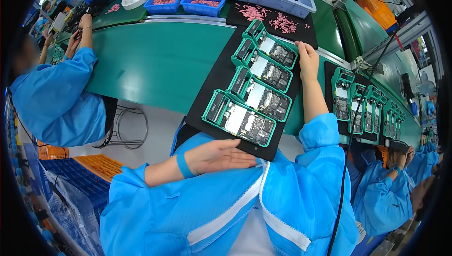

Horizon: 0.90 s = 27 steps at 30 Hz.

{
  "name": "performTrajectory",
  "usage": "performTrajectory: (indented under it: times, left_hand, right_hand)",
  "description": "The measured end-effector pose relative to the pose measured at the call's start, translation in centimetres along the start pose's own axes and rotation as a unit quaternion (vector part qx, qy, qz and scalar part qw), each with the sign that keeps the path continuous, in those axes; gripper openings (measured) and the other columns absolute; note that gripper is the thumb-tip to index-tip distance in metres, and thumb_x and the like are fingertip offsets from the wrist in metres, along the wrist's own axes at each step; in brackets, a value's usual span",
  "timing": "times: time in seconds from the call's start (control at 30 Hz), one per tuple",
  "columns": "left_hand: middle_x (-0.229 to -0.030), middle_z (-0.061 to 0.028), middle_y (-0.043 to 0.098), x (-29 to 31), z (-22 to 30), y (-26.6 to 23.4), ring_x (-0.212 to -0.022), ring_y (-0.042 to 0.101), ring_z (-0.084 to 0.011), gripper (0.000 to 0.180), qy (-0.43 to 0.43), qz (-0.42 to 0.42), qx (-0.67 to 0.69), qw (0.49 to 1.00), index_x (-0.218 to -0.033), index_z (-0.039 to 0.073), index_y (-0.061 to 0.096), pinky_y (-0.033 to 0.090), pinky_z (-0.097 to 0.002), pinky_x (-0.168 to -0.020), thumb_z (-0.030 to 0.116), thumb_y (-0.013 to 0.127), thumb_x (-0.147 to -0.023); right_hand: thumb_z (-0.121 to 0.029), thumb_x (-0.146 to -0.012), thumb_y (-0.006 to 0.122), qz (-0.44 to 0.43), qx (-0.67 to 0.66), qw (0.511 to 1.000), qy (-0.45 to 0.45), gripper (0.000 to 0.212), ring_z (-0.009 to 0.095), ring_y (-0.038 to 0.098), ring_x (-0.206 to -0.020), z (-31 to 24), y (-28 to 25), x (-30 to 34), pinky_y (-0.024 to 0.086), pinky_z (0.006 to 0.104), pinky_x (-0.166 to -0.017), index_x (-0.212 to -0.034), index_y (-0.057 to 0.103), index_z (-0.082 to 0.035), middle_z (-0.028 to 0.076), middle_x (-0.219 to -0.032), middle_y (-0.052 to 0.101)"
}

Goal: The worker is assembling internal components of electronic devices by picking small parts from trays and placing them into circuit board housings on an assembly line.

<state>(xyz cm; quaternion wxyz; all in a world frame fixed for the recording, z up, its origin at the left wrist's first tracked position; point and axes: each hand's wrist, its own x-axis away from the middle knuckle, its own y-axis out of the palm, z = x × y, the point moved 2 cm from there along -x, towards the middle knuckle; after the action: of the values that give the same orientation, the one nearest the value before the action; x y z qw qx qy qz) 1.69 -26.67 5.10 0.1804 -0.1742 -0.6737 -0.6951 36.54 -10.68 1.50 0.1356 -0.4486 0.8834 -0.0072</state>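
A black mat (202, 103) lies slanted across the bench edge, its near end reaching over my lap. On it, several green frames (205, 108) stand in a row, each holding an opened device with a silver plate and dark circuit parts (256, 126). My left hand (221, 157) is open at the near edge of the mat, palm up and fingers stretched, with the thumb at the edge; whether it bears any weight I cannot tell. At the far right edge of the mat, my right hand (308, 60) is closed, its fingers gripping that edge.
Pink small pieces (282, 23) lie in heaps on a dark mat beyond. Behind stand two blue bins (203, 9) and a large tray (306, 4) of black parts. More green frames (343, 96) are at right. A co-worker (59, 98) sits at left; a black cable (346, 162) hangs at right.
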Motion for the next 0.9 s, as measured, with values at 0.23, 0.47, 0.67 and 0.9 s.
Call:
performTrajectory:
  times: [0.23, 0.47, 0.67, 0.9]
  left_hand:
    - [-0.119, -0.0324, 0.052, 4.9, 3.2, -5.5, -0.115, 0.053, -0.0373, 0.053, 0.186, 0.123, -0.046, 0.974, -0.123, -0.017, 0.041, 0.045, -0.042, -0.1, 0.029, 0.047, -0.098]
    - [-0.108, -0.0306, 0.06, 6.0, 2.4, -5.2, -0.099, 0.064, -0.0343, 0.036, 0.209, 0.182, -0.126, 0.953, -0.12, -0.011, 0.049, 0.057, -0.0366, -0.081, 0.016, 0.049, -0.097]
    - [-0.112, -0.0264, 0.06, 4.6, 3.3, -4.2, -0.099, 0.064, -0.0316, 0.036, 0.215, 0.169, -0.128, 0.953, -0.124, -0.007, 0.048, 0.056, -0.0346, -0.082, 0.016, 0.048, -0.097]
    - [-0.103, -0.0201, 0.065, 7.5, 6.1, -4.6, -0.093, 0.066, -0.0265, 0.04, 0.13, 0.235, -0.303, 0.914, -0.115, -0.003, 0.055, 0.055, -0.0329, -0.076, 0.03, 0.057, -0.093]
  right_hand:
    - [-0.023, -0.092, 0.056, 0.107, 0.058, 0.992, 0.022, 0.027, 0.01, 0.055, -0.088, -0.8, -1.6, 4.3, 0.043, 0.025, -0.079, -0.107, 0.065, -0.002, 0.004, -0.094, 0.064]
    - [-0.024, -0.092, 0.06, 0.037, -0.119, 0.991, 0.052, 0.029, 0.007, 0.052, -0.084, -0.7, 1.9, 2.2, 0.042, 0.0215, -0.075, -0.107, 0.063, 0.0, 0.001, -0.095, 0.063]
    - [-0.027, -0.093, 0.059, -0.034, -0.106, 0.992, 0.054, 0.032, 0.006, 0.051, -0.084, -0.3, 4.3, -0.5, 0.041, 0.02, -0.073, -0.108, 0.063, 0.0, 0.0, -0.093, 0.062]
    - [-0.021, -0.093, 0.058, -0.084, -0.014, 0.995, 0.046, 0.029, 0.007, 0.055, -0.088, -1.7, 2.7, -0.3, 0.044, 0.0213, -0.077, -0.113, 0.06, 0.0, 0.002, -0.098, 0.062]
